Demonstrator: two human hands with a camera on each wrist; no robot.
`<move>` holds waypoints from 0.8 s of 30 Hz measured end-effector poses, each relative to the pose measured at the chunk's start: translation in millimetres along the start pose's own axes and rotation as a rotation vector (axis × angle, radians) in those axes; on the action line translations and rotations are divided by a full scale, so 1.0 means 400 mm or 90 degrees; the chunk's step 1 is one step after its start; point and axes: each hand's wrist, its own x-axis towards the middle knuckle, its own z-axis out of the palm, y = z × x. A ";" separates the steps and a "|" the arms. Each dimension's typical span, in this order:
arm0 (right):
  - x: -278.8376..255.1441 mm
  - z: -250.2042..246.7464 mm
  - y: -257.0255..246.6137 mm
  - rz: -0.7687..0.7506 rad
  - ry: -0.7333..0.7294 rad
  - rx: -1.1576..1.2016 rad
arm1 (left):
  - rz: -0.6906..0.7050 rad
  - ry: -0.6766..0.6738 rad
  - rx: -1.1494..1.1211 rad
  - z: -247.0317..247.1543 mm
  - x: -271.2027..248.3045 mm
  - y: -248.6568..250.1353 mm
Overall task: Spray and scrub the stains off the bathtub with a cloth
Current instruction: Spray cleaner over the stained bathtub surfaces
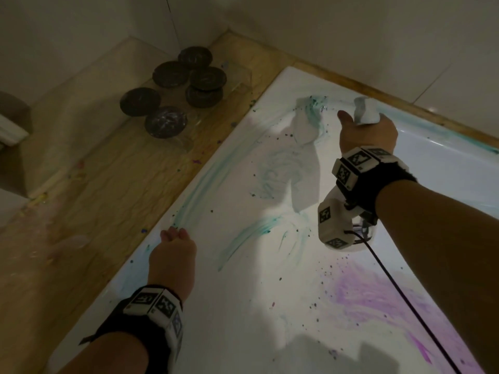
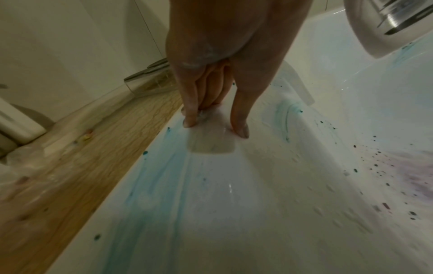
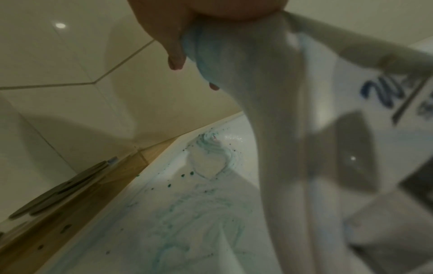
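Observation:
The white bathtub (image 1: 243, 306) has teal smears (image 1: 251, 233) across its near slope and far corner, and a purple stain (image 1: 372, 292) at lower right. My right hand (image 1: 367, 130) is raised over the far side and grips a white cloth (image 1: 364, 112) in its fist. In the right wrist view the cloth (image 3: 269, 129) hangs down long from the hand (image 3: 164, 33). My left hand (image 1: 172, 247) rests on the tub's near rim. In the left wrist view the left hand (image 2: 214, 128) presses thumb and one finger on the wet surface and holds nothing. No spray bottle is clearly seen.
A wooden ledge (image 1: 113, 184) runs around the tub, with several dark round lids on clear jars (image 1: 172, 74) at its far corner. Tiled walls (image 1: 351, 36) rise behind. A black cable (image 1: 405, 300) trails from my right wrist. A chrome fitting (image 2: 393, 18) shows at upper right.

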 end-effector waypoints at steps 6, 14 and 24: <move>0.036 -0.032 0.030 0.021 0.026 -0.001 | 0.002 0.013 0.007 0.007 0.002 0.000; 0.038 -0.046 0.059 0.041 0.004 -0.023 | -0.005 0.013 -0.010 0.007 -0.001 0.003; -0.012 0.004 0.072 0.038 -0.107 0.012 | 0.009 0.046 0.012 0.028 0.011 0.002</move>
